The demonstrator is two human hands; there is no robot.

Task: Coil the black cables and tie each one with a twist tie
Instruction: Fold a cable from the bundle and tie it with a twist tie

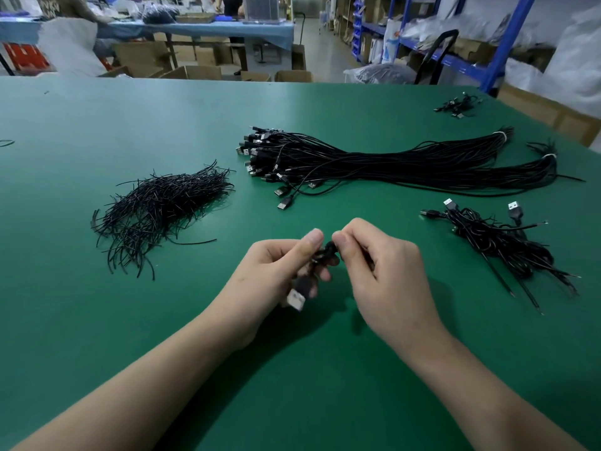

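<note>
Just above the green table [97, 320], near its front middle, both hands meet on one small coiled cable [325, 252]. The left hand [276, 271] curls round the coil, thumb pressed on top, with the silver USB plug [296, 299] sticking out below the fingers. The right hand [380, 268] pinches the top of the coil between thumb and forefinger, probably on the ends of a tie, though that is too hidden to tell. The cable looks light, thin and springy, so its loops will likely spread unless the grip sits right across them, beside the tie point. Loose twist ties [162, 206] lie to the left, straight cables [374, 161] behind, tied coils [500, 245] to the right
</note>
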